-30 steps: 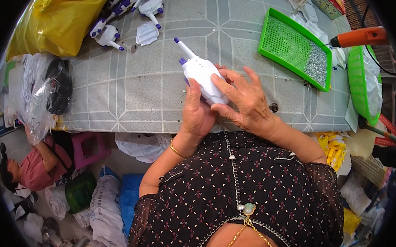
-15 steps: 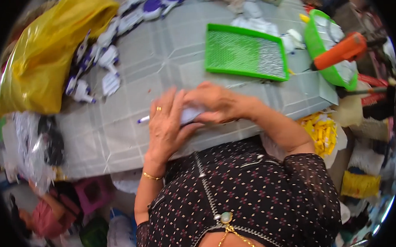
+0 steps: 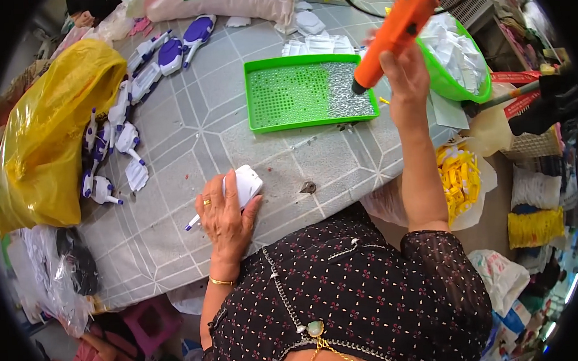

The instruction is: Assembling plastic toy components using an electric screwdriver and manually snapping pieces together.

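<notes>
My left hand (image 3: 226,219) is closed around a white plastic casing (image 3: 246,182) on the table; a thin purple-tipped end of it sticks out to the left. Up at the right, my right hand (image 3: 408,78) grips an orange electric screwdriver (image 3: 393,35), its black tip pointing down and left. Beneath that tip lies a heap of small silver screws (image 3: 347,89), filling the right part of a green perforated tray (image 3: 313,124). Whether the tip touches the screws I cannot tell.
White-and-purple handled pieces (image 3: 127,137) line the table's left, beside a yellow plastic bag (image 3: 58,139). A green basket (image 3: 460,90) of white parts stands at the right. Below the table edge sit yellow parts (image 3: 458,176). A small dark object (image 3: 308,187) lies near me.
My right hand has left the casing, moved up and right, and taken hold of the electric screwdriver. The screwdriver's tip is now over the screws. My left hand still holds the casing.
</notes>
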`<state>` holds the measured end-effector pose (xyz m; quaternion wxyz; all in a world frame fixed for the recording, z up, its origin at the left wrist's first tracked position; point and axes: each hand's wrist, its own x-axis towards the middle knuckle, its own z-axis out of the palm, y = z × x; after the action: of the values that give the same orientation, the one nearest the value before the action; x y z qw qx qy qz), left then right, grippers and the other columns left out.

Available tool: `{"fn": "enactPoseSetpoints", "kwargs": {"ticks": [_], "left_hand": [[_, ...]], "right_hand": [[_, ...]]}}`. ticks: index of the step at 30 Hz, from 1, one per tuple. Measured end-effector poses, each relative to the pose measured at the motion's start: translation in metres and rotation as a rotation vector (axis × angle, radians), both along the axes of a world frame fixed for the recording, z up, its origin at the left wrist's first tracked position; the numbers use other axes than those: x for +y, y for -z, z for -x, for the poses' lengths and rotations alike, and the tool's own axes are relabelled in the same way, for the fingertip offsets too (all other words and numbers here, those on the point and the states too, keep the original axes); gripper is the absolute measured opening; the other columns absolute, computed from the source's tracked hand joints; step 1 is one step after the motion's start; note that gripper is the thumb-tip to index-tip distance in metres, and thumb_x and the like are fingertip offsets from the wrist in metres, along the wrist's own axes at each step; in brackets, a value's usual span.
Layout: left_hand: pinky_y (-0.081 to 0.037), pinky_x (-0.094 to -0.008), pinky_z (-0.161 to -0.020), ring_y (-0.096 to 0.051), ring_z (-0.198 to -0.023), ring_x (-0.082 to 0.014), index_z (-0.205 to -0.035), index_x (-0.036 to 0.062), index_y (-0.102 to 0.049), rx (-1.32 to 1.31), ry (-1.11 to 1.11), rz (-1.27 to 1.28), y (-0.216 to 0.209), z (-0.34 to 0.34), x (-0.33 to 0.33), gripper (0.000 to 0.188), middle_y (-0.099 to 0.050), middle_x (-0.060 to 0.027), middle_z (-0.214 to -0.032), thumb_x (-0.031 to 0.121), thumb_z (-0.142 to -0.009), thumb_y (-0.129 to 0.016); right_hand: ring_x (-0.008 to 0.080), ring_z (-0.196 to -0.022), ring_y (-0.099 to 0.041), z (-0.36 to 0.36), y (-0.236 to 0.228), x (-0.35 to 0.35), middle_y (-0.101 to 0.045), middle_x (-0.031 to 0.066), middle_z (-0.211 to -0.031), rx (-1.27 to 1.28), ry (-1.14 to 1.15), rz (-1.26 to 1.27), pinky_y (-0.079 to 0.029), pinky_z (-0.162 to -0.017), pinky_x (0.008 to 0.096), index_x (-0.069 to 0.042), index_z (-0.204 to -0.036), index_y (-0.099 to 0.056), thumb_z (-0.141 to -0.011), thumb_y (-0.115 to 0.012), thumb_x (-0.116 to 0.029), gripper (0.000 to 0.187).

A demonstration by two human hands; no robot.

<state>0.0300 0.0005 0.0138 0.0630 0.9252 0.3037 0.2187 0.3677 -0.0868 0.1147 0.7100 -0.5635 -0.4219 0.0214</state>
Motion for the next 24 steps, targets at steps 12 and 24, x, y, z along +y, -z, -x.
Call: {"fn": "enactPoseSetpoints", "kwargs": {"ticks": [12,24], "left_hand": [[-0.036,-0.0462,-0.099,-0.054,-0.117,-0.0332,-0.136,0.0,-0.054,-0.011,0.002,0.027,-0.002,0.002,0.003,0.069,-0.056,-0.0152,-0.128,0.043,-0.085,-0.072],[-0.036,-0.0461,-0.099,-0.053,-0.118,-0.0325,-0.136,0.0007,-0.054,-0.012,0.005,0.051,0.002,-0.001,0.007,0.07,-0.056,-0.0153,-0.127,0.042,-0.083,-0.074]], "right_hand": [[0.0116,-0.06,-0.057,0.03,0.026,0.088,-0.06,0.0027,-0.073,0.293,-0.178,0.116,-0.046,-0.06,0.0273,-0.004,-0.096,-0.058,-0.084,-0.073,-0.004,0.019],[0.013,-0.056,-0.054,0.034,0.048,0.091,-0.055,0.0026,-0.066,0.297,-0.229,0.08,-0.047,-0.06,0.0294,-0.004,-0.09,-0.055,-0.085,-0.068,-0.002,0.015]]}}
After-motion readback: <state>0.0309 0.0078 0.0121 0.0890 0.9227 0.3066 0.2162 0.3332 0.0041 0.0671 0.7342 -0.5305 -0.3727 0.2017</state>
